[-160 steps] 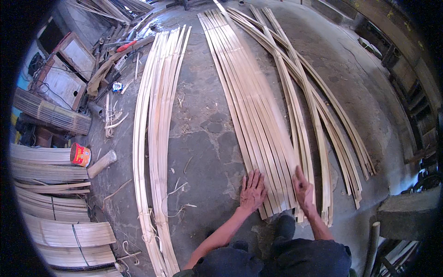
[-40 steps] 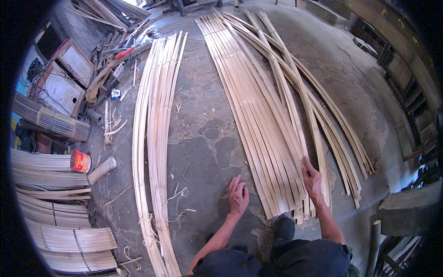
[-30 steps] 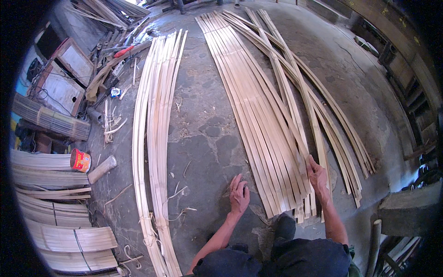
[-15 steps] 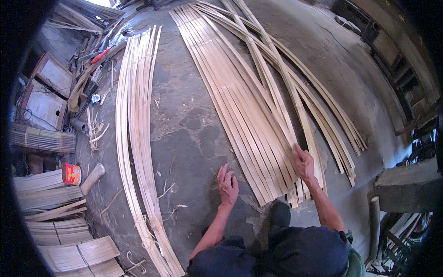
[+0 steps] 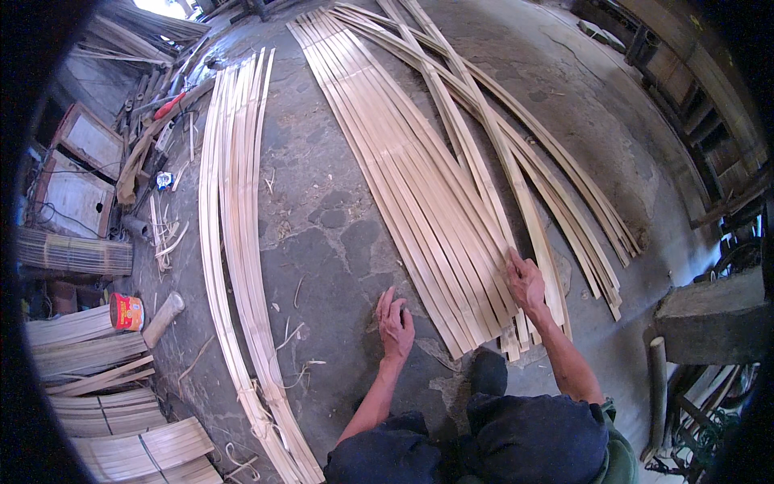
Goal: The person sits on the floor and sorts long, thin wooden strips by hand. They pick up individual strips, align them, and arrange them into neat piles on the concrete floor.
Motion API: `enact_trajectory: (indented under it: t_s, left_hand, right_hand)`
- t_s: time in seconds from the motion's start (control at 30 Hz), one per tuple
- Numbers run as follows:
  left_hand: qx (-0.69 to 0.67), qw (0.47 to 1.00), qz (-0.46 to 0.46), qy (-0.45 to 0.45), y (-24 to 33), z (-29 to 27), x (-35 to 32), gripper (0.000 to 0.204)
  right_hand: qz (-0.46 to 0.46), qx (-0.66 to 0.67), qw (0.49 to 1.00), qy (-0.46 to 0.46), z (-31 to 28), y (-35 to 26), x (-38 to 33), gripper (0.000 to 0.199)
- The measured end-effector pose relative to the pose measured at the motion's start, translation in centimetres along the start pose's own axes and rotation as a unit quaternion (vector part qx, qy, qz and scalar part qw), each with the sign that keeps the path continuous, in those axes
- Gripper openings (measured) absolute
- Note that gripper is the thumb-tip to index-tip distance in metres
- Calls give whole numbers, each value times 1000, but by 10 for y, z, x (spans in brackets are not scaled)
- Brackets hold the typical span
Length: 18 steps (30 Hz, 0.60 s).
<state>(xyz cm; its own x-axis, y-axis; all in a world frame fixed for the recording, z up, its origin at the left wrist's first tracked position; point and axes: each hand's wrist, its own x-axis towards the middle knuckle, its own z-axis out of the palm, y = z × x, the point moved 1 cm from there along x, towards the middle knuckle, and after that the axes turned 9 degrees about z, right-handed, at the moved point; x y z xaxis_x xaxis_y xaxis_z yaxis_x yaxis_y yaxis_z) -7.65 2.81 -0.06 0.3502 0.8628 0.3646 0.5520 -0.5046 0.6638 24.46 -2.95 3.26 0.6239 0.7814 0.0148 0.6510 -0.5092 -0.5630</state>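
A wide row of pale bamboo strips [image 5: 419, 185] lies side by side on the grey floor, running away from me. My right hand [image 5: 526, 284] is closed on the near part of a bamboo strip [image 5: 501, 234] along the row's right edge, its fingers pinched there. Left of the row's near end, my left hand [image 5: 395, 324] hovers with loosely curled fingers apart and nothing in them. More loose strips [image 5: 556, 202] cross one another and fan out to the right of the row.
A long bundle of strips [image 5: 238, 202], tied near its close end, lies to my left. Beyond it are a red tin [image 5: 126, 312], a short wooden log [image 5: 164, 319] and stacks of tied slats [image 5: 145, 452]. A concrete ledge [image 5: 709, 323] stands at the right.
My right hand has shifted slightly left, and the strip at the row's right edge now lies closer against the others. My left hand has hardly moved.
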Motion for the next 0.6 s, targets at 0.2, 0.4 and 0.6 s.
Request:
enact_trajectory:
  t_s: [0.2, 0.4, 0.6]
  left_hand:
    - [8, 1000, -1, 2, 0, -1, -1, 26]
    - [-14, 1000, -19, -16, 1, -2, 2, 22]
    - [-27, 992, -58, -110, 15, -23, 16, 21]
  right_hand:
    - [42, -55, 997, -37, -4, -9, 2, 39]
    - [55, -79, 995, -38, -1, -6, 2, 39]
    - [66, -55, 995, -45, -13, -19, -1, 39]
